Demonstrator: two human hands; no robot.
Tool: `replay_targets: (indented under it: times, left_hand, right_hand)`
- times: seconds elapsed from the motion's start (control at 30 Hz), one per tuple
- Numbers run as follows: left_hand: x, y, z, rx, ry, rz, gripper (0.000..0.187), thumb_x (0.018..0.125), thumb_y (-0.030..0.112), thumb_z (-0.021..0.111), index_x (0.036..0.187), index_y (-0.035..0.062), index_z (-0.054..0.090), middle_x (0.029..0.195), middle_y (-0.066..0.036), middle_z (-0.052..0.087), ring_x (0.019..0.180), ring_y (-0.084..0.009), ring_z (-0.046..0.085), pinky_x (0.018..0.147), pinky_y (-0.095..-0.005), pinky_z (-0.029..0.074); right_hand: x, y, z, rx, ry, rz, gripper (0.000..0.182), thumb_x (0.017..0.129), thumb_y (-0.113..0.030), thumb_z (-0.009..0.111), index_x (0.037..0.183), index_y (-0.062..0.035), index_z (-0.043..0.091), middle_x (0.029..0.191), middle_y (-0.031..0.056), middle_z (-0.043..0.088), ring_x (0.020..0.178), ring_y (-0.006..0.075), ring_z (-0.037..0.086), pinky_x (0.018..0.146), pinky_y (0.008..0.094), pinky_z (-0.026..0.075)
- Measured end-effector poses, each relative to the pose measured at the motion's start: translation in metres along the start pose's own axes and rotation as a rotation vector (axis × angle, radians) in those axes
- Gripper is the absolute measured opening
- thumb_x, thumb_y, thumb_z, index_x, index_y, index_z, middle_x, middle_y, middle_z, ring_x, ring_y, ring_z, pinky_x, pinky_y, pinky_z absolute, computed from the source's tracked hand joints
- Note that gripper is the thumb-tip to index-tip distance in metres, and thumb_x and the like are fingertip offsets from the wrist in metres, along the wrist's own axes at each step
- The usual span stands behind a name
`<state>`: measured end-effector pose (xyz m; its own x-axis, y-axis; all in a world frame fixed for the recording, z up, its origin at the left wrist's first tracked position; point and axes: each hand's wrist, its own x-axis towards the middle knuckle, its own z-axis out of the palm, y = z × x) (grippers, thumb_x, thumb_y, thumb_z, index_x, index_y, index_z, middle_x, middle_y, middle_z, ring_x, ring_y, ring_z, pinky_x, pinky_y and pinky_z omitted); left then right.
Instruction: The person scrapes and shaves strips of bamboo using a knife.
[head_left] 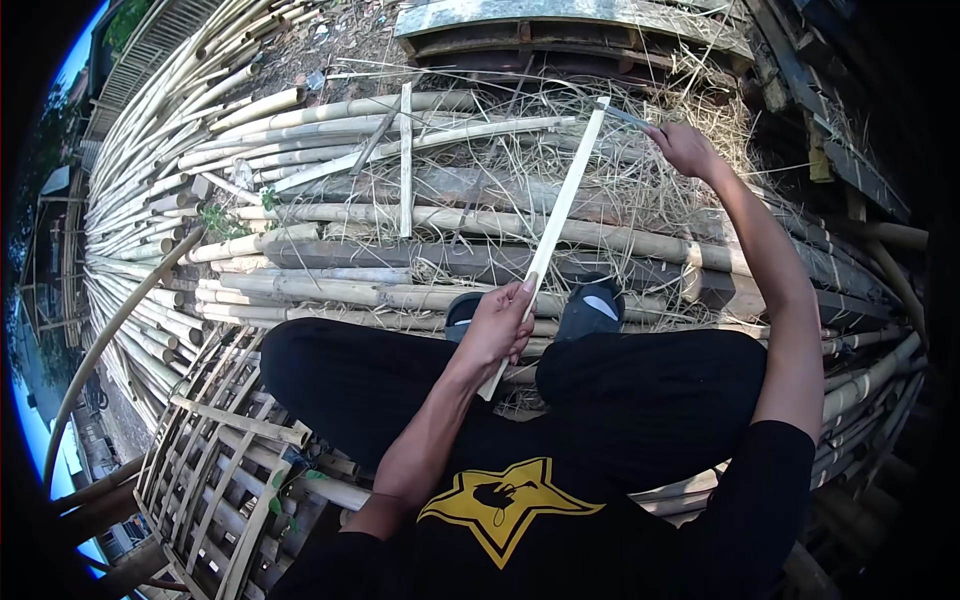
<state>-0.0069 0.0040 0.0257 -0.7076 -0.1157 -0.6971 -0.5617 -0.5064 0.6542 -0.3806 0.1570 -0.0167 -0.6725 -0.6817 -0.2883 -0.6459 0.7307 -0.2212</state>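
Note:
My left hand [497, 322] is closed around the lower part of a long, pale bamboo strip [565, 205]. The strip slants up and to the right, its lower end between my knees. Up by its far end, my right hand [688, 150] grips a knife [628, 119] by the handle, which my fingers mostly cover. The blade points left and lies close to the strip's tip; whether it touches cannot be made out. Below the strip are bamboo poles [470, 218] strewn with thin shavings [650, 195].
Another pale strip [406, 160] lies across the poles. A wooden pallet [570, 22] stands at the far side. Many bamboo poles [150, 215] fan out on the left. A woven bamboo basket [215, 470] sits at lower left, and stacked planks [840, 130] at right.

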Motion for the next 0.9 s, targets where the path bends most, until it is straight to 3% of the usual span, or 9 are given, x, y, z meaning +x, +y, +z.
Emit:
replay_targets:
  times: [0.17,0.27,0.33,0.4,0.43,0.53,0.57,0.67,0.9]
  left_hand:
    - [-0.011,0.000,-0.008,-0.012,-0.019,-0.042,0.037,0.098,0.042,0.048,0.080,0.0088,0.047,0.050,0.004,0.036,0.032,-0.0036,0.029,0.031,-0.0188,0.025]
    - [-0.009,0.002,-0.002,0.055,-0.004,-0.011,0.036,0.099,0.040,0.047,0.082,0.0078,0.048,0.050,0.004,0.038,0.033,-0.0039,0.031,0.031,-0.0194,0.027]
    - [-0.003,0.000,0.001,0.098,0.014,0.019,0.036,0.099,0.039,0.046,0.083,0.0067,0.048,0.051,0.003,0.041,0.034,-0.0045,0.033,0.032,-0.0202,0.028]
    - [0.010,-0.013,-0.005,0.299,0.163,0.153,0.037,0.100,0.038,0.046,0.082,0.0059,0.048,0.051,0.002,0.043,0.036,-0.0041,0.035,0.034,-0.0203,0.029]
    - [0.015,-0.017,-0.008,0.388,0.255,0.218,0.038,0.099,0.035,0.048,0.082,0.0014,0.052,0.050,-0.001,0.045,0.040,-0.0069,0.039,0.039,-0.0255,0.032]
    - [0.020,-0.013,-0.006,0.669,0.495,0.443,0.036,0.098,0.029,0.050,0.083,-0.0025,0.058,0.050,-0.005,0.046,0.044,-0.0117,0.044,0.044,-0.0324,0.035]
    - [0.017,-0.003,-0.005,0.789,0.517,0.331,0.030,0.096,0.026,0.050,0.090,-0.0012,0.061,0.059,-0.021,0.057,0.054,-0.0381,0.057,0.053,-0.0435,0.044]
    - [0.023,-0.007,-0.008,0.845,0.615,0.448,0.028,0.096,0.022,0.052,0.089,-0.0034,0.061,0.057,-0.020,0.052,0.047,-0.0291,0.050,0.049,-0.0391,0.038]
    - [0.020,-0.002,-0.006,0.981,0.710,0.429,0.025,0.095,0.022,0.052,0.084,0.0012,0.059,0.060,-0.025,0.056,0.062,-0.0442,0.059,0.053,-0.0503,0.042]
  right_hand:
    - [0.010,0.135,-0.047,-0.071,0.170,0.548,0.071,0.095,-0.058,0.030,0.109,0.0035,0.063,0.107,0.0286,0.062,0.105,0.0428,0.058,0.090,0.0491,0.046]
    - [-0.011,0.149,-0.040,-0.025,0.274,0.584,0.074,0.093,-0.061,0.032,0.106,0.0044,0.063,0.107,0.0309,0.061,0.106,0.0433,0.058,0.089,0.0495,0.045]
    - [-0.017,0.139,-0.004,0.120,0.341,0.501,0.069,0.094,-0.058,0.035,0.100,0.0039,0.064,0.103,0.0316,0.061,0.101,0.0450,0.058,0.088,0.0510,0.044]
    - [-0.024,0.105,0.035,0.109,0.471,0.224,0.062,0.096,-0.053,0.038,0.095,0.0037,0.064,0.090,0.0303,0.062,0.089,0.0452,0.060,0.082,0.0502,0.045]
    - [-0.033,0.056,0.017,0.214,0.252,0.240,0.056,0.098,-0.047,0.040,0.091,0.0035,0.063,0.078,0.0272,0.061,0.075,0.0420,0.060,0.074,0.0478,0.046]
    - [-0.042,-0.026,0.027,0.391,0.157,-0.084,0.054,0.099,-0.043,0.040,0.076,0.0027,0.055,0.061,0.0196,0.052,0.055,0.0321,0.046,0.058,0.0437,0.039]
    - [-0.046,-0.053,0.030,0.395,0.083,-0.088,0.054,0.099,-0.044,0.041,0.075,0.0027,0.055,0.062,0.0198,0.054,0.055,0.0319,0.048,0.058,0.0433,0.039]
    - [-0.072,-0.124,0.031,0.334,-0.165,-0.271,0.051,0.098,-0.044,0.042,0.080,0.0011,0.058,0.065,0.0205,0.058,0.059,0.0375,0.055,0.059,0.0470,0.043]
    - [-0.105,-0.163,0.050,0.312,-0.310,-0.294,0.053,0.098,-0.046,0.039,0.085,0.0006,0.062,0.070,0.0254,0.061,0.073,0.0460,0.061,0.072,0.0527,0.049]
